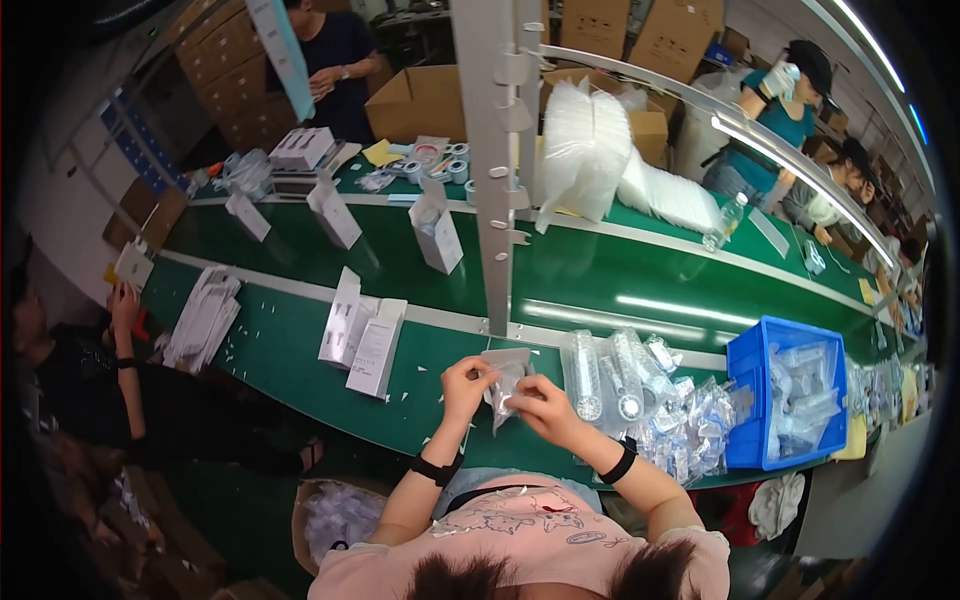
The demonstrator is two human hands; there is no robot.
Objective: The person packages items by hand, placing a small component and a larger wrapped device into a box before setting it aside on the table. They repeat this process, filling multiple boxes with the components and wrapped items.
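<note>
Left hand [467, 388] and right hand [548, 410] pinched a bag [506, 384] between fingers [533, 387], partly covering it, contents were indistinct.

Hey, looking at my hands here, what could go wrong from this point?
The small bag sits between the fingertips of your left hand and right hand, so it might slip if either loosens. The pile of clear packets lies near the table's front edge, so your right forearm could knock some off. White scraps nearby may cling to the bag.
</note>
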